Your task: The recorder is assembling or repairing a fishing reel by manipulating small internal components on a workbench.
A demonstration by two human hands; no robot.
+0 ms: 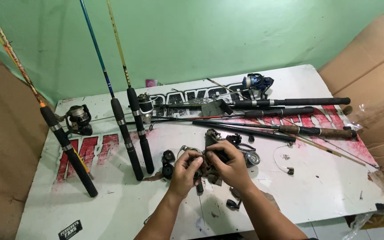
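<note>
Right now both hands meet over the middle of the white tabletop (316, 186), working on a dark, grimy fishing reel (210, 161) with a silvery spool showing at its right side. It looks worn and partly taken apart (small dark parts lie scattered just below it). The left hand (186, 171) has its grip closed around the reel's left end, fingers curled in and thumb on top; a thin wire bail arcs just above those fingers. The right hand (230, 165) clasps the reel's body from the right, knuckles up, fingers folded over it. Both forearms come up from the bottom edge and converge, wrists slightly bent inward. The reel sits between the two palms, just above the tabletop. To the left, three rods (132, 133) lean against the green wall (201, 40), butts resting on the tabletop. Further back, several rods lie flat beside a blue reel (255, 82). Brown cardboard (370, 80) stands at the right.
</note>
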